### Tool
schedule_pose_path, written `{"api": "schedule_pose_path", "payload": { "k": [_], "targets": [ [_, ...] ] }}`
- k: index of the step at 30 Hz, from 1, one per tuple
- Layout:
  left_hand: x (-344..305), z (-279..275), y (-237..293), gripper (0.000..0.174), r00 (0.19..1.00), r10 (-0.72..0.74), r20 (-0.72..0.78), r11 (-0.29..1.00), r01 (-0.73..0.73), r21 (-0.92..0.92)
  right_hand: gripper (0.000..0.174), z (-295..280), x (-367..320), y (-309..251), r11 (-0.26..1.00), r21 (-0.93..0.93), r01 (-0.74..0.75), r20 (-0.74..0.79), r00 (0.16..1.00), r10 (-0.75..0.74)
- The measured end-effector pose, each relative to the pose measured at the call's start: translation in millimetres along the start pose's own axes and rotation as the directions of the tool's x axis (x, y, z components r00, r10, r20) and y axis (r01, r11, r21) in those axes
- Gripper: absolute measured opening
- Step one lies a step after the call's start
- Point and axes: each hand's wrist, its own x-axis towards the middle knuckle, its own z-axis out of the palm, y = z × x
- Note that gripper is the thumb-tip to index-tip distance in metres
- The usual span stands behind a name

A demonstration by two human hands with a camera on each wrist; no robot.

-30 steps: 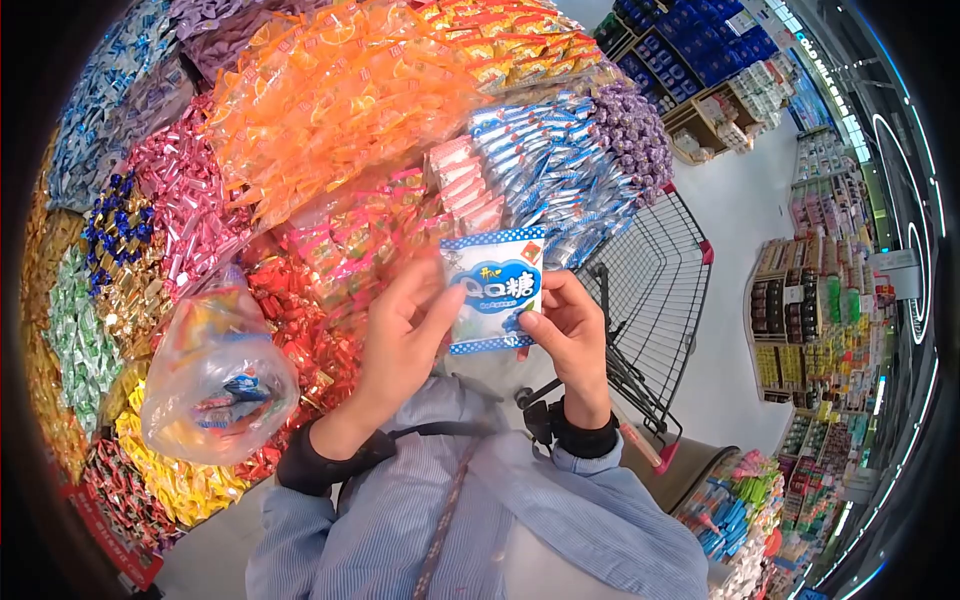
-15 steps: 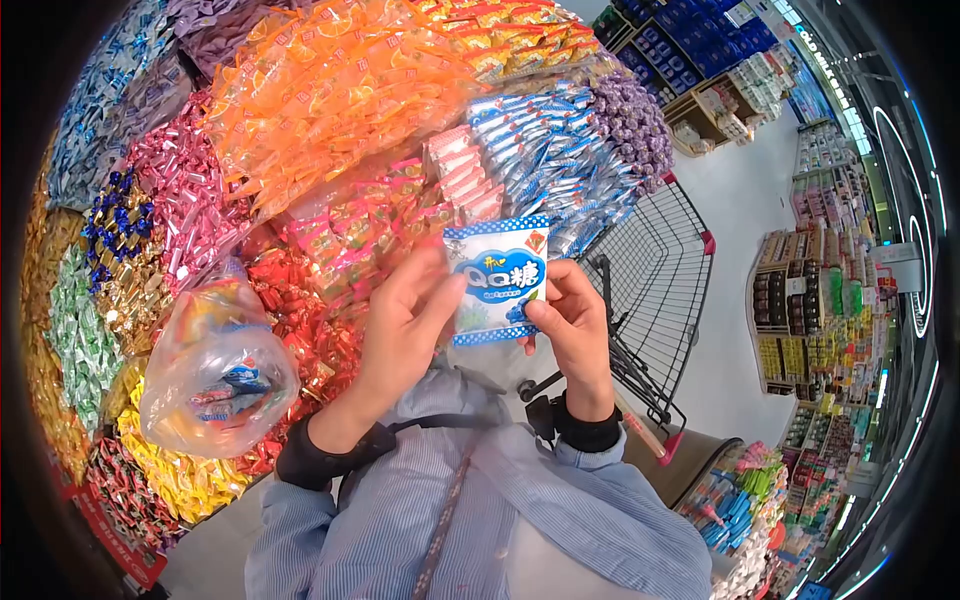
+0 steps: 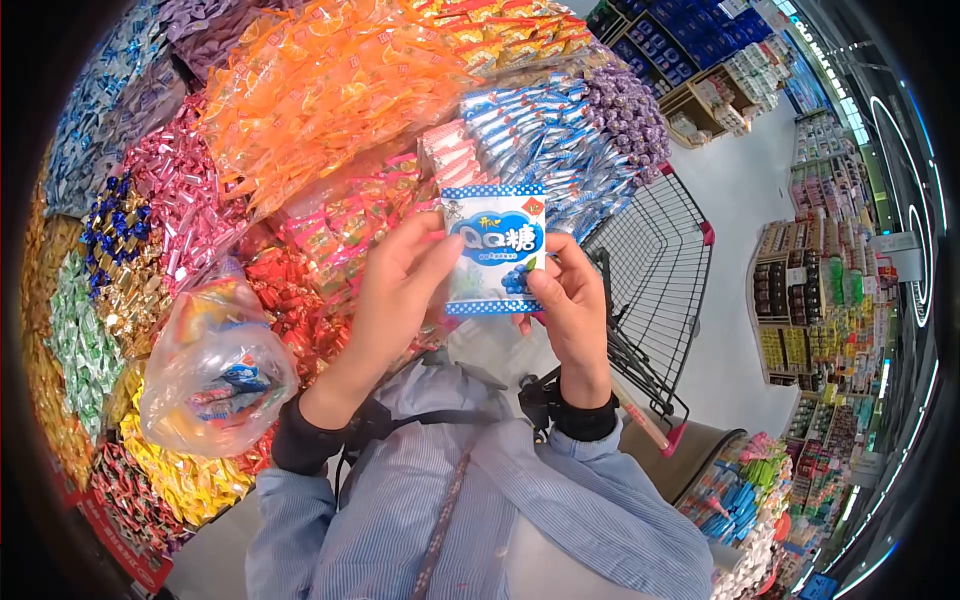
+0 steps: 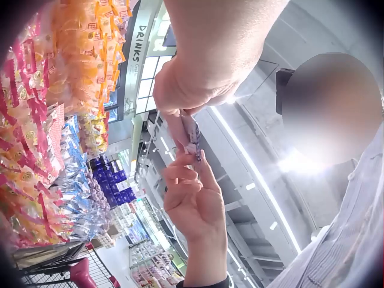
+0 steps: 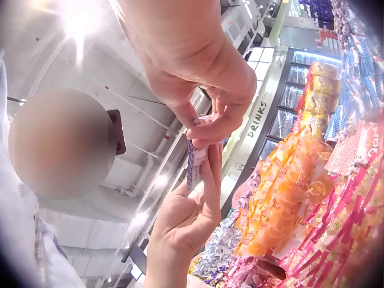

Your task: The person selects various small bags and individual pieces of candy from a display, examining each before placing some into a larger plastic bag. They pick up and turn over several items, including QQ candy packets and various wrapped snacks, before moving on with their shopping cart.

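Note:
A small white and blue packet of QQ gummy candy (image 3: 492,285), with blueberries printed on its front, is held upright between both hands in the head view. My left hand (image 3: 398,280) pinches its left edge, thumb on the front. The right hand (image 3: 576,315) grips the lower right side, its thumb lying over the front near the blueberries. Both wrist views show the packet (image 4: 191,135) nearly edge-on, with fingers at either end. Behind the packet are pink packets (image 3: 450,150) and blue-and-white packets (image 3: 535,125) in the candy display.
A clear plastic bag (image 3: 215,400) with some packets inside rests on the candy at the left. Orange-wrapped candy (image 3: 330,110) heaps up ahead, red-wrapped candy (image 3: 295,300) nearer. A wire shopping cart (image 3: 650,270) stands at the right, with stocked shelves (image 3: 800,300) beyond.
Both hands have raised the packet a little farther up in the head view, and its front now faces me more squarely. The grip of each hand looks much the same.

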Motion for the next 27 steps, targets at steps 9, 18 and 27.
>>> {"api": "schedule_pose_path", "payload": {
  "k": [9,18,27],
  "targets": [
    [4,-2,-10,0.021,0.999,-0.022,-0.022,0.999,0.022,-0.035,0.036,4,-1,3,1.000,0.007,-0.006,-0.052,0.999,0.006],
    [-1,2,-7,0.020,0.995,0.069,-0.066,0.996,-0.065,0.054,0.031,1,-1,10,0.995,-0.079,0.053,-0.139,0.988,-0.063],
    [-16,16,-13,0.029,0.888,0.446,0.116,0.670,-0.417,0.614,0.050,17,-3,17,0.864,-0.385,0.325,-0.030,0.931,-0.364]
  ]
}}
